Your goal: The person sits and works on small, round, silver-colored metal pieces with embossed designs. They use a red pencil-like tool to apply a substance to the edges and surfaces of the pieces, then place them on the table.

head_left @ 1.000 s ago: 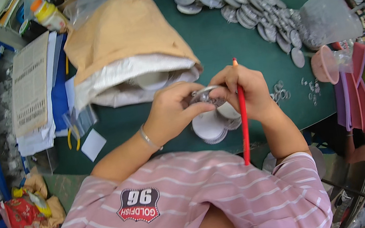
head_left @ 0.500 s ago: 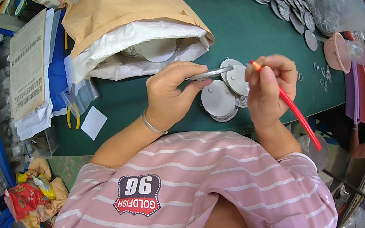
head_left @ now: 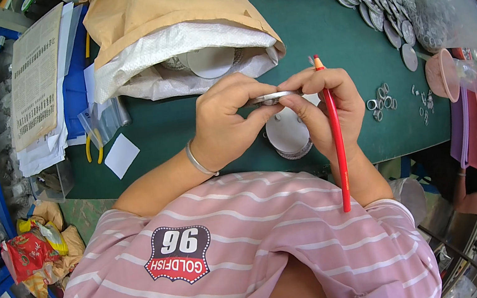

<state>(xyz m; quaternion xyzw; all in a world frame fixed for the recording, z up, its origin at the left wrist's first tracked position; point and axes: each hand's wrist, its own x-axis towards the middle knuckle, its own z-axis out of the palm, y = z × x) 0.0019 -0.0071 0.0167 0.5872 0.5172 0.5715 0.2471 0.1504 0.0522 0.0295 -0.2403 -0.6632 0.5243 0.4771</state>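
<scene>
Left hand: I have my left hand (head_left: 228,122) pinching the near edge of a thin metal disc (head_left: 271,98), thumb under, fingers over — grasping it level above the green table (head_left: 184,126).
Right hand: my right hand (head_left: 323,106) pinches the disc's other edge while a long red pencil (head_left: 337,145) lies tucked along the palm, tip up.
Disc position: in the air between both hands, just above a small stack of discs (head_left: 288,134) on the table.
Doing it well: I'd judge it best to keep the disc flat and grip only its rim.
Risk: the pencil crowds the fingers — it could slip.
Nearby: open sack (head_left: 165,10), small rings (head_left: 381,103).
</scene>
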